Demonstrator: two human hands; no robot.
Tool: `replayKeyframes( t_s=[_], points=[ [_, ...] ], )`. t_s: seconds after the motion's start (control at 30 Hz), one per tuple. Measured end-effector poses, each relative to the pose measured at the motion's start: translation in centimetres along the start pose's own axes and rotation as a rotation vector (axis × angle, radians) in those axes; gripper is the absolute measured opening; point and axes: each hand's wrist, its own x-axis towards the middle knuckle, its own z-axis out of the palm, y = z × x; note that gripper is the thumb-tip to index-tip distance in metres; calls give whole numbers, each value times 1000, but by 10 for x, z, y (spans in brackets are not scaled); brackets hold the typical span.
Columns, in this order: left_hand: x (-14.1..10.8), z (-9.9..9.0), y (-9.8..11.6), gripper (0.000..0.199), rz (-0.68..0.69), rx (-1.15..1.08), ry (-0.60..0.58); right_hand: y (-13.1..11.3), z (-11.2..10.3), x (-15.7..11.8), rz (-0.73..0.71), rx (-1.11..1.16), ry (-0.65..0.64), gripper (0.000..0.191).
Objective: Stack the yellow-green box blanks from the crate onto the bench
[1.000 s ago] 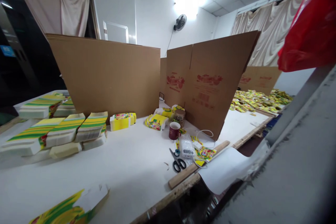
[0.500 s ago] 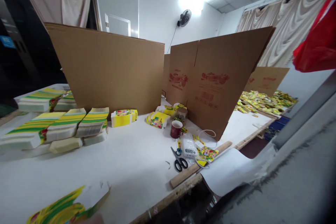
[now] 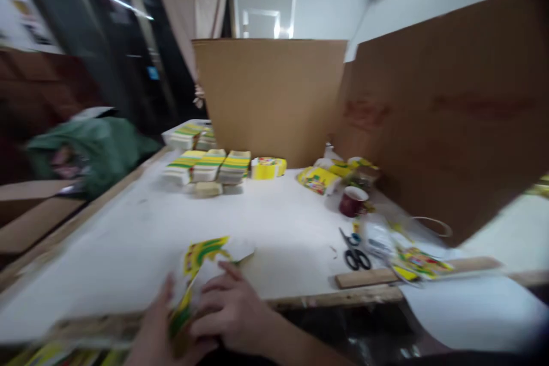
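A small yellow and green cardboard carton [image 3: 208,249], partly unfolded with white flaps showing, is between my hands near the front edge of the white table [image 3: 274,229]. My left hand [image 3: 154,326] grips its left side, thumb pointing up. From the right, my right hand [image 3: 234,306] curls its fingers over the carton's white inner face. Motion blurs both hands, and the carton's lower part is hidden behind the fingers.
Stacks of flat yellow-green cartons [image 3: 210,166] stand before a tall cardboard sheet [image 3: 274,100]. To the right are a maroon mug [image 3: 353,202], scissors [image 3: 355,254] and a wooden strip [image 3: 369,278]. More cardboard [image 3: 450,108] rises at right. A green cloth [image 3: 94,148] lies at left.
The view has swung left, bringing the dark doors and green cloth into sight. Both hands now show on the carton; before, only a blurred bit of a hand showed at the bottom.
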Motion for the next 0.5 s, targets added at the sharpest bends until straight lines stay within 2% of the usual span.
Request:
replayKeyframes(
  t_s=[0.03,0.07,0.1,0.13,0.17,0.2,0.23,0.33,0.4,0.5],
  points=[
    [-5,-3,3,73,-66,67,-142,-1,-2,0,10,74,42,20],
    [-10,-4,7,67,-129,103,-240,-1,-2,0,66,154,102,27],
    [-14,-2,11,61,-171,131,-246,0,0,0,173,237,173,37],
    [-16,1,16,58,-177,148,-222,1,3,0,297,336,302,51],
    [-18,5,20,59,-142,118,-235,3,8,-1,438,453,416,60],
    [-19,9,23,60,-126,87,-249,5,13,-1,535,621,433,62],
    [-20,13,26,62,-119,63,-252,7,17,0,624,790,418,60],
    [-21,20,29,70,-125,6,-277,7,27,2,808,1154,234,45],
    [-22,22,28,76,-125,-25,-307,5,28,6,884,1240,180,41],
    [-23,22,27,80,-86,-55,-317,3,25,13,923,1304,153,44]
  ],
)
